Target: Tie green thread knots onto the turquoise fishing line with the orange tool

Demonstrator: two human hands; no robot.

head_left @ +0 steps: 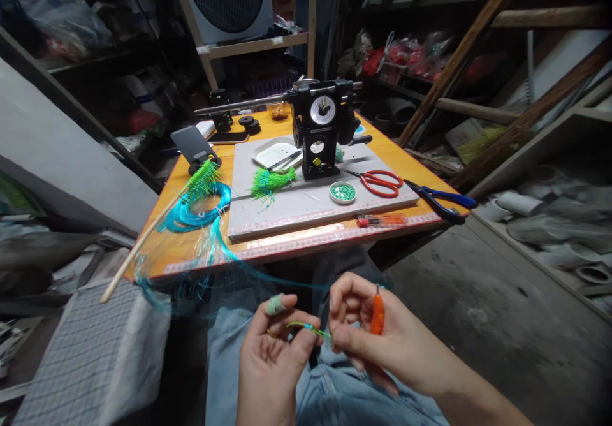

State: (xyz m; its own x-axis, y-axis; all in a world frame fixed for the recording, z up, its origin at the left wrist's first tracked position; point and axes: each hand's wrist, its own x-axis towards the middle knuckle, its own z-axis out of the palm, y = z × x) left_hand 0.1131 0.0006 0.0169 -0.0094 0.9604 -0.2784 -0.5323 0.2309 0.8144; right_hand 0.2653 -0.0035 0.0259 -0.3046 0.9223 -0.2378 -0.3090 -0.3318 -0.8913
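Note:
Above my lap, my left hand (275,352) pinches a thin green line (299,324) with a small turquoise bit on it between thumb and fingertips. A pale green wrap covers the tip of one left finger. My right hand (368,327) pinches the same line just to the right, fingers curled. An orange-handled tool (377,314) with a short metal tip sits tucked in that hand; its kind is not clear. A coil of clear blue line (191,212) lies at the table's left, and a loose strand runs from it toward my right hand.
On the table (184,254) stand a black winding device (320,120), a dish of green beads (343,192), red-handled scissors (380,182), blue pliers (442,199) and an orange lighter (382,220). Green tufts (272,182) lie left. A wooden stick (143,241) overhangs the left edge.

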